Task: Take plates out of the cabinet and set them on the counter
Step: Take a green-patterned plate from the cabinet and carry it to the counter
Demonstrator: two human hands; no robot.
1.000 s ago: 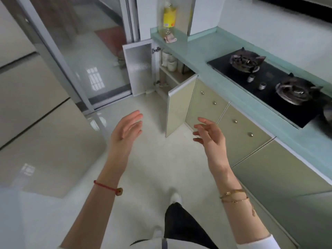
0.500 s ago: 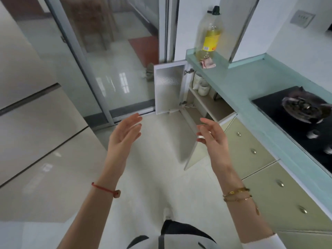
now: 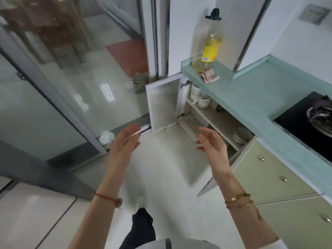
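Head view: the bare left hand [image 3: 124, 146] and right hand [image 3: 212, 144] hover apart over glossy pale floor tiles, fingers spread, gripping nothing. A stack of round white plates [image 3: 241, 135] rests on a shelf in the open cabinet [image 3: 212, 115] at right, under the smooth teal tabletop [image 3: 255, 97]. One plastic oil bottle [image 3: 206, 42] stands at the far corner. Two cabinet doors hang open beside a glass sliding door [image 3: 71, 78].

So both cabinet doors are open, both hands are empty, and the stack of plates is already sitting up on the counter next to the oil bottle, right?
Not quite. The head view shows the stack of plates on a shelf inside the open cabinet, not on the counter. What lies beside the oil bottle is a small pink crumpled item. The rest holds: both doors are open, and the left hand and right hand are empty.
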